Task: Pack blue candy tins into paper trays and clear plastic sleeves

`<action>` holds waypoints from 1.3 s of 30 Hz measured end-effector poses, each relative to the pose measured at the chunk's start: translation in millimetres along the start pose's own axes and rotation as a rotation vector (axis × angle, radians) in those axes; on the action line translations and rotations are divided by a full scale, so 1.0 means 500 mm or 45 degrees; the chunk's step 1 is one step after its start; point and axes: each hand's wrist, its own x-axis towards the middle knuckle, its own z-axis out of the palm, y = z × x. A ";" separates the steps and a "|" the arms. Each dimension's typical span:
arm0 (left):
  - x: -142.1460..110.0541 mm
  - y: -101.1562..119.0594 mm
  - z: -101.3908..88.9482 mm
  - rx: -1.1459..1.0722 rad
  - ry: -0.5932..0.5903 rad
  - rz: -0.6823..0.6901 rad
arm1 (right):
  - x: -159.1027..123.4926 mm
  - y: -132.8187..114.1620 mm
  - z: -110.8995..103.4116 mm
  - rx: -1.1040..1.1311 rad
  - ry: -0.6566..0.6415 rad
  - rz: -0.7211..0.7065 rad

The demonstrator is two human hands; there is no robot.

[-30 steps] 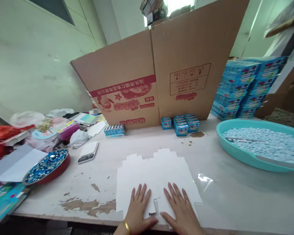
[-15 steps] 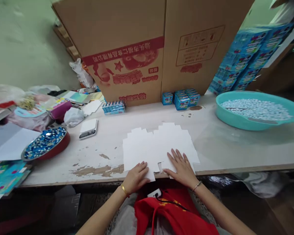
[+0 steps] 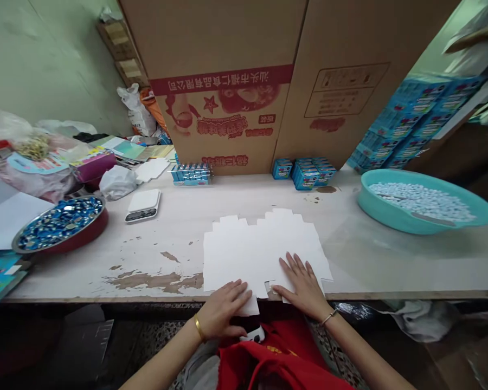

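A flat white die-cut card sheet [image 3: 252,252] with stepped, notched edges lies at the table's front edge. On its lower left part rests my left hand [image 3: 224,310], fingers flat and side by side. That hand's thumb hangs lower, past the table edge and apart from the fingers. My right hand [image 3: 303,286] is spread palm down over the lower right part, thumb beside a small notch in the card. Neither hand grips anything. A piece of white card shows under the left fingers and juts over the table edge; whether it is a separate sheet, I cannot tell.
A large brown carton [image 3: 223,130] stands at the back, small blue boxes [image 3: 305,176] before it. Right is a turquoise basin [image 3: 415,225] of pale pieces. Left are a white scale [image 3: 143,205] and a red bowl [image 3: 81,235] of blue-wrapped pieces. Stacked blue packs [image 3: 406,124] stand back right.
My left hand has slid slightly toward me, its thumb now below the table edge. The right hand stays spread on the card. The camera view has tilted and shifted a little.
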 end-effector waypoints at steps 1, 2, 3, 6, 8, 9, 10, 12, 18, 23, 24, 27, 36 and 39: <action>-0.002 -0.002 0.006 0.054 -0.004 -0.002 | 0.001 0.001 0.001 0.002 0.006 -0.005; -0.003 -0.003 0.013 0.104 0.007 0.004 | 0.001 0.002 0.000 0.005 0.007 -0.006; -0.005 -0.005 0.019 0.144 0.032 0.028 | 0.001 0.003 -0.001 0.008 0.004 -0.002; -0.008 -0.009 0.027 0.168 0.136 0.141 | -0.001 0.005 -0.008 0.015 -0.039 0.021; -0.009 -0.008 0.024 0.122 0.211 0.182 | -0.002 0.003 -0.015 0.032 -0.069 0.040; -0.008 -0.006 0.021 0.087 0.247 0.180 | -0.004 0.000 -0.020 0.048 -0.074 0.045; -0.007 -0.003 0.018 0.042 0.278 0.168 | -0.006 -0.005 -0.026 0.071 -0.074 0.039; -0.004 0.006 0.011 -0.070 0.329 0.125 | -0.012 -0.020 -0.042 0.128 -0.058 -0.021; 0.012 0.014 0.005 -0.378 0.445 -0.165 | -0.020 -0.091 -0.084 0.271 -0.072 -0.395; 0.017 -0.004 -0.002 -0.427 0.328 -0.183 | -0.001 -0.111 -0.052 0.409 -0.058 -0.479; 0.012 -0.007 -0.005 -0.384 0.279 -0.163 | 0.003 -0.108 -0.043 0.461 -0.048 -0.497; -0.017 -0.017 -0.014 -0.145 0.103 -0.131 | 0.010 -0.088 -0.029 0.626 -0.047 -0.569; -0.065 -0.049 -0.001 -0.204 0.307 -0.226 | 0.039 -0.064 -0.041 0.985 -0.084 -0.487; -0.061 -0.050 -0.006 -0.353 0.308 -0.269 | 0.047 -0.080 -0.036 0.939 -0.012 -0.354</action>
